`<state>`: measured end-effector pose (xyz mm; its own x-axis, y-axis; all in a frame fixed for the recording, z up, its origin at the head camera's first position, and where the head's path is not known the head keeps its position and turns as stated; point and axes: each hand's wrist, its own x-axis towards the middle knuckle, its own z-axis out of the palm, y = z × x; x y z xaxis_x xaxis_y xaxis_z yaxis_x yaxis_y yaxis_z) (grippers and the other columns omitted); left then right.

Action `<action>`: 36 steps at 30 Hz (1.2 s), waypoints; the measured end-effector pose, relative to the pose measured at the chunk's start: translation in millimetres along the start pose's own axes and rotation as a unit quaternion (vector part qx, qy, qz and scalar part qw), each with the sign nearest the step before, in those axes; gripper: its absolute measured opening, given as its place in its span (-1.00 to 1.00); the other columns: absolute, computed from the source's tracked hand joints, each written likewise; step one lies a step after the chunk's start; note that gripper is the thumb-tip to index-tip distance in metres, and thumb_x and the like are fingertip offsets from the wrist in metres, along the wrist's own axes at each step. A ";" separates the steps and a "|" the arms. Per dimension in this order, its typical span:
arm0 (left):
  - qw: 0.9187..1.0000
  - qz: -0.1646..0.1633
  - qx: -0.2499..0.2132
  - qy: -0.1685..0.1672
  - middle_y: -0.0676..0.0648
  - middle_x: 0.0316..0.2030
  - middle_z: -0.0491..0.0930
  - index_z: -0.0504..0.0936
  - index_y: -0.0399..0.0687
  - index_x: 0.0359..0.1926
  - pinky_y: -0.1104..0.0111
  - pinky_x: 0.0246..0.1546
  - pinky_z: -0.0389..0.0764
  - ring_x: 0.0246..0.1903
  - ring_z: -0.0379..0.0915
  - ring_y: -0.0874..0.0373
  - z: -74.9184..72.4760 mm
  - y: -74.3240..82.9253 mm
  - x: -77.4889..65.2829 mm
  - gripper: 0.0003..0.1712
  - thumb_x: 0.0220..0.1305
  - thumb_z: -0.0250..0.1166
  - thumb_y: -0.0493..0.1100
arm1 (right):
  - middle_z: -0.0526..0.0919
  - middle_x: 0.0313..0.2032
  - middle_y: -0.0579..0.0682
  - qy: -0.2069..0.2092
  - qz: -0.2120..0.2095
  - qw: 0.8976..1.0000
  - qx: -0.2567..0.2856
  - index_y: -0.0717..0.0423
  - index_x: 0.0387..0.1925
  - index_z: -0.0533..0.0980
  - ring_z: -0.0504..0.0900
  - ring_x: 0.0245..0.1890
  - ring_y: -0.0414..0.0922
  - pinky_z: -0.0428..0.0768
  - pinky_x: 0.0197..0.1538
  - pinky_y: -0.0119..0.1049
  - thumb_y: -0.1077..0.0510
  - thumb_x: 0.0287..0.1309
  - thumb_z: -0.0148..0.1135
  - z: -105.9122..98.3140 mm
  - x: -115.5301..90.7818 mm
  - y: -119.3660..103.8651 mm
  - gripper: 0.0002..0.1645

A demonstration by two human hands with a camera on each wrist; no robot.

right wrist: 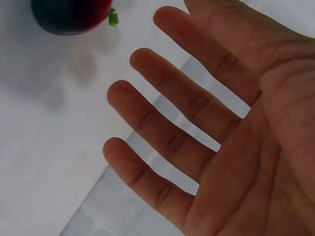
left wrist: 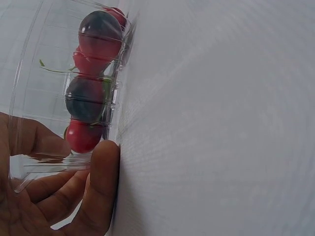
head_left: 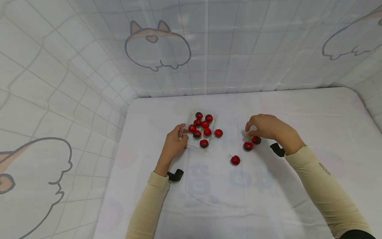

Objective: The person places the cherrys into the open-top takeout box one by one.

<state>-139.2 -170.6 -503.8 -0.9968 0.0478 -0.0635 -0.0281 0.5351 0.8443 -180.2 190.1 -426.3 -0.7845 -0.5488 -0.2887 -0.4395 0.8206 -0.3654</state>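
In the head view, my left hand [head_left: 176,141] grips the left side of a clear plastic box [head_left: 194,142] that holds several dark red cherries [head_left: 205,124]. The left wrist view shows the thumb and fingers around the end of this box, with cherries and green stems behind its clear wall. One cherry [head_left: 218,133] lies by the box's right side. Over to the right, my right hand [head_left: 267,127] hovers close above two cherries, a darker one [head_left: 256,140] and a redder one [head_left: 248,146]. Its fingers are spread and empty in the right wrist view, near a cherry [right wrist: 74,14].
A single cherry [head_left: 235,160] with its stem lies between the hands, nearer the front. All of it rests on a table with a white cloth [head_left: 226,205]. Behind and to the left hang grid-patterned curtains [head_left: 215,49] with cartoon animal drawings.
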 end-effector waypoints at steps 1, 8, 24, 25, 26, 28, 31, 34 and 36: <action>1.000 0.000 0.001 0.000 -0.09 -0.02 0.64 0.40 -0.17 0.38 0.32 -0.49 0.69 -0.48 0.59 0.13 -0.1 0.2 0.1 -0.40 0.31 0.10 -0.28 | 0.68 -0.03 0.07 -0.005 0.003 1.000 0.000 0.05 -0.19 0.73 0.60 0.01 0.12 0.56 0.08 0.11 0.15 0.19 0.41 -0.1 0.1 0.3 -0.85; 1.000 -0.001 0.004 -0.002 -0.10 -0.02 0.64 0.40 -0.16 0.38 0.32 -0.50 0.69 -0.46 0.58 0.12 -0.4 0.0 1.7 -0.40 0.31 0.10 -0.28 | 0.68 -0.05 0.05 -0.039 0.027 0.999 0.005 0.03 -0.23 0.73 0.60 -0.02 0.08 0.55 0.07 0.12 0.11 0.22 0.39 1.7 3.0 1.8 -0.87; 1.000 0.003 -0.008 -0.004 -0.09 -0.03 0.64 0.41 -0.16 0.37 0.31 -0.50 0.69 -0.50 0.59 0.12 0.1 0.2 1.3 -0.41 0.31 0.08 -0.27 | 0.57 -0.28 -0.03 -0.076 0.039 0.996 0.002 0.04 -0.35 0.68 0.52 -0.26 -0.07 0.57 -0.13 -0.02 0.06 0.13 0.45 2.9 10.6 1.6 -0.86; 1.000 0.003 -0.007 -0.004 -0.09 -0.03 0.64 0.41 -0.16 0.37 0.31 -0.50 0.69 -0.50 0.59 0.12 0.1 0.2 1.4 -0.41 0.31 0.08 -0.26 | 0.55 -0.25 -0.02 -0.075 0.039 0.996 -0.002 0.04 -0.35 0.68 0.51 -0.25 -0.07 0.57 -0.12 -0.02 0.06 0.13 0.45 3.2 10.9 1.4 -0.86; 1.000 0.003 -0.005 -0.003 -0.09 -0.03 0.64 0.41 -0.17 0.37 0.31 -0.51 0.69 -0.51 0.59 0.12 0.2 0.2 1.4 -0.41 0.31 0.08 -0.26 | 0.54 -0.23 -0.01 -0.075 0.040 0.996 -0.005 0.03 -0.35 0.68 0.51 -0.24 -0.07 0.57 -0.12 -0.02 0.06 0.13 0.45 3.7 11.2 1.3 -0.86; 1.000 0.004 -0.002 -0.003 -0.10 -0.03 0.65 0.41 -0.17 0.37 0.31 -0.51 0.69 -0.52 0.59 0.13 0.0 0.5 1.6 -0.41 0.31 0.09 -0.25 | 0.53 -0.22 0.01 -0.075 0.039 0.996 -0.010 0.03 -0.36 0.68 0.51 -0.25 -0.07 0.57 -0.12 -0.03 0.06 0.12 0.46 4.6 12.0 1.7 -0.86; 1.000 0.006 -0.001 -0.003 -0.10 -0.03 0.65 0.41 -0.18 0.38 0.31 -0.51 0.69 -0.52 0.58 0.13 -0.4 0.6 1.9 -0.41 0.31 0.09 -0.25 | 0.51 -0.23 0.01 -0.078 0.038 0.996 -0.014 0.02 -0.37 0.67 0.50 -0.28 -0.07 0.56 -0.16 -0.05 0.05 0.12 0.47 5.2 13.0 2.1 -0.85; 1.000 0.007 -0.002 -0.003 -0.11 -0.03 0.65 0.40 -0.18 0.38 0.32 -0.52 0.69 -0.52 0.58 0.12 -0.7 0.5 1.9 -0.41 0.32 0.09 -0.25 | 0.50 -0.25 0.01 -0.081 0.037 0.996 -0.021 0.01 -0.38 0.67 0.49 -0.32 -0.08 0.56 -0.21 -0.08 0.04 0.11 0.48 5.6 14.2 2.1 -0.84; 1.000 0.005 -0.002 -0.004 -0.11 -0.03 0.65 0.40 -0.18 0.38 0.32 -0.51 0.69 -0.51 0.58 0.12 -0.8 0.0 1.9 -0.41 0.32 0.08 -0.25 | 0.49 -0.25 0.01 -0.083 0.039 0.996 -0.024 0.00 -0.38 0.67 0.49 -0.33 -0.08 0.55 -0.22 -0.09 0.03 0.10 0.48 6.2 15.1 2.3 -0.84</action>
<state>-141.2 -171.2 -503.5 -0.9965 0.0592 -0.0587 -0.0183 0.5311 0.8471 -190.4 182.7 -436.9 -0.7355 -0.4993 -0.4580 -0.4042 0.8659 -0.2949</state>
